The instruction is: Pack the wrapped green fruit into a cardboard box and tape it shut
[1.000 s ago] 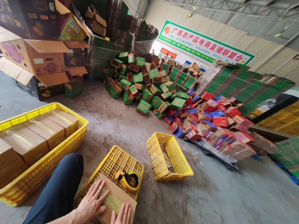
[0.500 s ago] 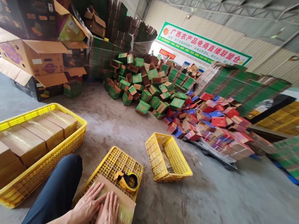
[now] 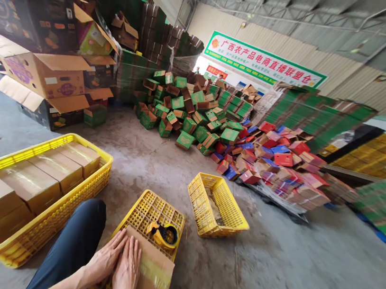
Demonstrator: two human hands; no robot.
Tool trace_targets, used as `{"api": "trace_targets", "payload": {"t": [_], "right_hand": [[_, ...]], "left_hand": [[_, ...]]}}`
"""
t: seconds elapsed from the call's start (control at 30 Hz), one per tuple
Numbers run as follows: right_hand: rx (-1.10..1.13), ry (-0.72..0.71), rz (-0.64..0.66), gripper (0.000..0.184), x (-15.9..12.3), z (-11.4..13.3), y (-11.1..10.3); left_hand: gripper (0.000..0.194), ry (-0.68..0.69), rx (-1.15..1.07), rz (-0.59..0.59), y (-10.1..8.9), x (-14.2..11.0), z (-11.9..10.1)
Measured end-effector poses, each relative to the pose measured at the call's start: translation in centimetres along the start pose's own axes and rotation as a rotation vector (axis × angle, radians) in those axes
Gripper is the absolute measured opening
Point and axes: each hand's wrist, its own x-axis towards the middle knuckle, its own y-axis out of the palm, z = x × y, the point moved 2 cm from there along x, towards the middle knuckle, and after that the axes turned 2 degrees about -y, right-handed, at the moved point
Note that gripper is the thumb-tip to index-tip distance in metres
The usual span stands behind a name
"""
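A flat brown cardboard box with a strip of clear tape along its top lies on an upturned yellow perforated plastic crate directly in front of the person, at the bottom centre of the head view. The left hand rests flat on the box's near left edge, fingers extended and close together, gripping nothing. The right hand lies flat just beside it, palm down on the taped top, fingers straight and together, also gripping nothing. The two hands touch side by side.

A yellow-and-black tape dispenser sits on the crate, touching the far edge of the box. The person's dark blue trouser leg lies to the left of the crate.

To the left stands a large yellow plastic basket holding several taped brown cardboard boxes. A smaller yellow plastic basket stands tilted on the concrete floor, just beyond the crate to the right.

Farther off, a heap of green cartons adjoins a heap of red and blue cartons. Open printed cartons are stacked at far left. A green-bordered white banner with red characters hangs on the rear wall.
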Motion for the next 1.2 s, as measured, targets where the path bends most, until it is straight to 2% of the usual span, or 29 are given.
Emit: {"api": "trace_targets", "payload": {"t": [0.2, 0.33, 0.47, 0.63, 0.77, 0.87, 1.03, 1.2], "right_hand": [[0.053, 0.014, 0.047, 0.052, 0.5, 0.2, -0.6], [0.014, 0.110, 0.084, 0.050, -0.2, 0.0, -1.1], [-0.098, 0.242, 0.127, 0.055, -2.4, -2.4, -2.2], [-0.213, 0.393, 0.181, 0.068, -6.3, -6.7, -4.5], [-0.271, 0.487, 0.096, 0.073, -7.6, -7.9, -6.0], [-0.254, 0.507, 0.052, 0.079, -7.4, -8.4, -6.2], [-0.186, 0.518, 0.109, 0.092, -7.3, -10.0, -5.4], [-0.206, 0.511, 0.115, 0.093, -6.2, -10.0, -5.6]], "left_hand": [[0.076, -0.036, -0.006, 0.019, 0.1, 0.2, -0.2], [0.066, -0.108, 0.008, 0.056, -0.3, 0.3, -0.2], [0.067, -0.153, -0.021, 0.069, -0.7, 0.2, -0.4], [0.077, -0.182, -0.049, 0.162, -1.1, 0.5, -0.8], [0.079, -0.188, -0.042, 0.226, -1.1, 0.8, -0.9], [0.075, -0.178, -0.047, 0.198, -0.7, 0.6, -1.3], [0.067, -0.159, -0.010, 0.096, 0.1, 0.1, -1.8], [0.061, -0.134, -0.023, 0.088, -0.2, 2.1, -2.3]]}}
